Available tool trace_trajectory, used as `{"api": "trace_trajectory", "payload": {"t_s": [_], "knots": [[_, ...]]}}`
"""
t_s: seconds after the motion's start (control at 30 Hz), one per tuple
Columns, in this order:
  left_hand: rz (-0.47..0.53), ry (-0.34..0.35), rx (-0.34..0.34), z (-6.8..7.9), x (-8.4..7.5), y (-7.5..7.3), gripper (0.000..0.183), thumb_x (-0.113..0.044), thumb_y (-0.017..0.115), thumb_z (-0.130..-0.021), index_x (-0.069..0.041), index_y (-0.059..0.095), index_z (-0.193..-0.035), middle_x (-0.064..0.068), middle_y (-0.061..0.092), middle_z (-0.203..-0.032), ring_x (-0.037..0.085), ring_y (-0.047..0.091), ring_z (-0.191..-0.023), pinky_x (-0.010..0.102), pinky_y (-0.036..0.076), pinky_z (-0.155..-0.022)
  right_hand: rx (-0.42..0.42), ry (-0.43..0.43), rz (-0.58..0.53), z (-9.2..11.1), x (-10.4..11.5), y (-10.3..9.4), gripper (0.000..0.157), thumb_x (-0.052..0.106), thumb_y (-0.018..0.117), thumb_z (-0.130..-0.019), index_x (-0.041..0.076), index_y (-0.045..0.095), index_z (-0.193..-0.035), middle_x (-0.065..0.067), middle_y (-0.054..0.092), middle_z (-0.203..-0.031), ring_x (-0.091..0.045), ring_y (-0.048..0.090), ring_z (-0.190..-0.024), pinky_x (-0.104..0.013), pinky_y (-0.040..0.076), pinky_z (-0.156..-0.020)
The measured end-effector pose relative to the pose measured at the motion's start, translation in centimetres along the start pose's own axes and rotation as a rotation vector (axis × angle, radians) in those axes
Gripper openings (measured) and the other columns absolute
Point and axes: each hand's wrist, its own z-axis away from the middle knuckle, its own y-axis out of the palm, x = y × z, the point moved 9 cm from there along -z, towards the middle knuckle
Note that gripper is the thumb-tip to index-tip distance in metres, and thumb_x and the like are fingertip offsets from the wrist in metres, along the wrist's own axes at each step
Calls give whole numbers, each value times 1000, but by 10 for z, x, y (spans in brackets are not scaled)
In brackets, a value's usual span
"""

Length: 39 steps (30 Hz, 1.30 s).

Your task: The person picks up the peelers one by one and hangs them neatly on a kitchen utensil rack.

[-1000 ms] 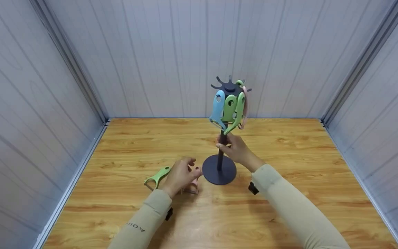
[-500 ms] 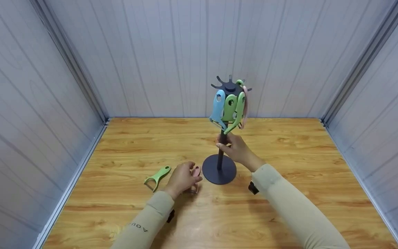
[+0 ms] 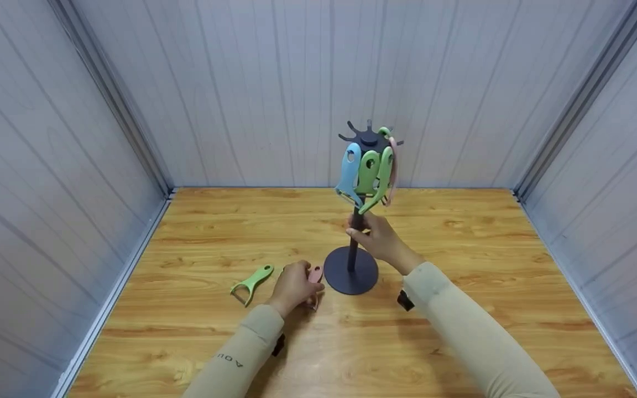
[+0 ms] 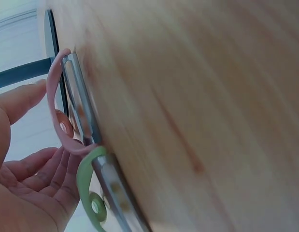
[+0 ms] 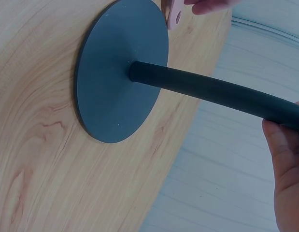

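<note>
My left hand (image 3: pixel 293 287) is over a pink peeler (image 3: pixel 316 272) lying on the table, hiding much of it. In the left wrist view, the thumb meets one side of the pink peeler (image 4: pixel 55 96) and straight fingers reach its other side; a firm grip is not visible. Beside it is a green peeler (image 4: pixel 84 179), mostly hidden in the head view. My right hand (image 3: pixel 380 236) grips the post of a black stand (image 3: pixel 353 257), upright beside the left hand. A blue peeler (image 3: pixel 348 171), several green peelers (image 3: pixel 367 172) and a pink one hang on its hooks.
Another green peeler (image 3: pixel 253 283) lies on the wooden table (image 3: pixel 451 232), left of my left hand. The stand's round base (image 5: pixel 108 92) sits close to the pink peeler's handle. Pale panel walls (image 3: pixel 252 94) border the table at the back and sides.
My left hand has shifted slightly right and its thumb has come down beside the pink peeler, which has moved a little. The right hand stays on the post.
</note>
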Motion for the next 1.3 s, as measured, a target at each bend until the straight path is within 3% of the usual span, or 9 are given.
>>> {"api": "trace_trajectory", "payload": {"t_s": [0.17,0.3,0.47,0.7,0.8,1.0,1.1,1.3], "knots": [[-15,-32,20,0,3,4,41,-18,82,-79,5,65,-108,13,69,-92,21,65,-75,37,55,-70,4,4,3,-1,-1,0,17,17,62,-98,3,58,-107,-13,67,-95,-21,65,-85,-36,57,-69],[-43,-30,20,-1,2,6,18,-14,78,-79,-3,65,-83,0,57,-64,13,52,-53,29,42,-50,0,4,15,0,-2,-1,15,17,62,-98,5,58,-106,-8,66,-95,-17,65,-85,-34,57,-70],[-68,-25,-10,-1,1,3,26,-11,76,-78,-11,55,-63,-7,42,-52,10,38,-45,27,28,-43,2,-31,39,-1,0,-1,14,17,61,-98,6,57,-105,-7,65,-92,-16,63,-83,-35,56,-71],[-58,-24,-45,1,-1,-1,20,-12,77,-79,-7,61,-67,-6,46,-52,11,41,-44,27,28,-42,10,-53,56,-1,2,0,15,16,61,-98,4,57,-104,-8,65,-91,-18,64,-83,-36,56,-71],[-48,0,-89,0,-5,-8,23,-17,74,-86,-7,64,-68,-5,49,-51,11,42,-43,27,30,-42,7,-24,59,-1,1,1,15,14,61,-98,2,57,-105,-8,65,-91,-22,64,-83,-32,56,-69],[-37,41,-175,-5,-14,-26,38,-28,65,-94,-6,63,-63,-1,50,-49,15,43,-42,29,30,-40,-27,11,24,-1,-1,1,18,4,57,-98,-11,55,-109,-23,65,-94,-38,64,-87,-41,57,-66],[-31,33,-194,-7,-15,-31,32,-30,66,-93,-5,68,-73,2,57,-57,15,50,-49,30,38,-45,-33,4,34,-1,0,0,19,4,57,-98,-11,55,-109,-24,65,-95,-35,65,-86,-43,57,-67],[-7,44,-238,-11,-20,-42,27,-24,75,-85,-1,73,-98,6,70,-79,17,62,-67,35,53,-62,-9,-1,41,0,-1,0,15,15,61,-98,4,57,-107,-8,66,-93,-15,63,-84,-34,57,-71]]}}
